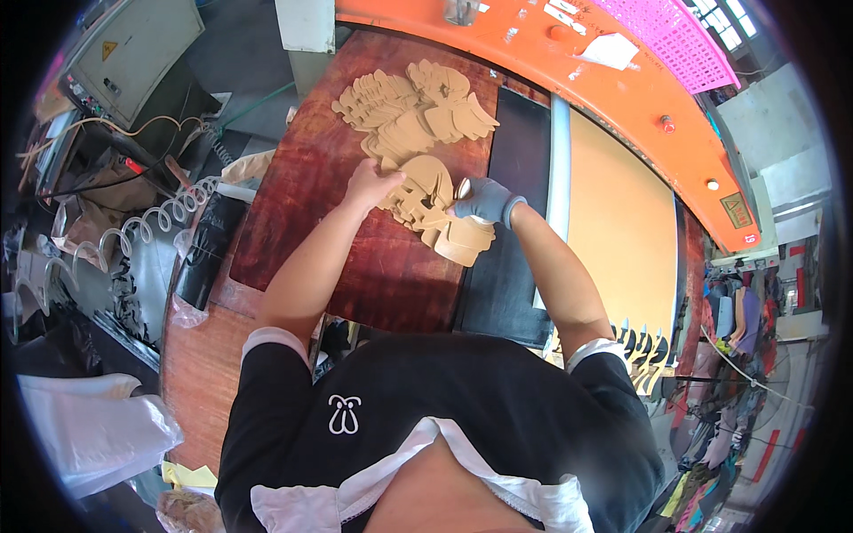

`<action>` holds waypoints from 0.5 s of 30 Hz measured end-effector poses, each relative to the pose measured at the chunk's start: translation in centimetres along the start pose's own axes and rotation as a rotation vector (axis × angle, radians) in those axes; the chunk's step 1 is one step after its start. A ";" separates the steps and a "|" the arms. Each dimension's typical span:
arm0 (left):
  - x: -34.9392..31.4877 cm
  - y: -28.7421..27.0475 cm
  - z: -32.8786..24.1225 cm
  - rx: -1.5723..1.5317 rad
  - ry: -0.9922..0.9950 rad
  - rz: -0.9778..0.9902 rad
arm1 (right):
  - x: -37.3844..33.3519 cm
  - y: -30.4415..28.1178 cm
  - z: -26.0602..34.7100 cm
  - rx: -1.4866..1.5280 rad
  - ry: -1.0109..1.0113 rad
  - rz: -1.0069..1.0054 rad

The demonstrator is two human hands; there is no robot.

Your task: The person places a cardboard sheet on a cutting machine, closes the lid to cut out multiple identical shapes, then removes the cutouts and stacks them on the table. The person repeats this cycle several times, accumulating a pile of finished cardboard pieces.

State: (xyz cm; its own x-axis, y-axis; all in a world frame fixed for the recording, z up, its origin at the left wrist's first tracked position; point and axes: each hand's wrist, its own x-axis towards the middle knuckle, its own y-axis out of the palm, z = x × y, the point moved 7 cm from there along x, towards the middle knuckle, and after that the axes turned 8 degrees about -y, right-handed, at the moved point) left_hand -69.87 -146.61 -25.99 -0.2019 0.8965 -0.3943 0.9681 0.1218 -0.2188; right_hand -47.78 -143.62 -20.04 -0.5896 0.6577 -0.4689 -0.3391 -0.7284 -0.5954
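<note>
A loose stack of tan cut-out sheet pieces (425,191) lies on the dark red wooden table in front of me. My bare left hand (373,185) grips its left edge, with the thumb over the pieces. At the stack's right side, my right hand (487,201) wears a grey glove. Its fingers are curled round a small thing with a shiny metal edge, whose kind I cannot make out. Several tan pieces (464,242) fan out just below this hand. Farther off, a bigger spread heap of similar tan pieces (404,111) rests on the table.
An orange machine beam (622,89) curves across the far right, with a pink plastic basket (671,40) on it. Tan sheet material (622,231) lies right of a black board (511,266) and a pale bar (558,169). A coiled hose (133,233) hangs left of the table.
</note>
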 end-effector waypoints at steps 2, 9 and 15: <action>1.0 0.2 -0.7 0.090 0.022 0.158 | 0.2 0.0 -0.2 -0.065 -0.004 -0.006; -2.2 -0.9 -1.1 0.459 -0.211 0.330 | -1.2 -0.3 -0.1 -0.131 -0.037 -0.112; -9.4 -2.5 3.7 0.414 -0.230 0.446 | -2.8 4.2 1.8 -0.207 -0.090 0.212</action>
State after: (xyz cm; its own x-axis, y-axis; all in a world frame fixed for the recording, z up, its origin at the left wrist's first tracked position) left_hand -70.94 -156.91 -25.03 0.1355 0.7033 -0.6979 0.8384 -0.4567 -0.2974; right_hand -48.85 -148.87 -20.00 -0.6965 0.4694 -0.5427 -0.0511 -0.7868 -0.6151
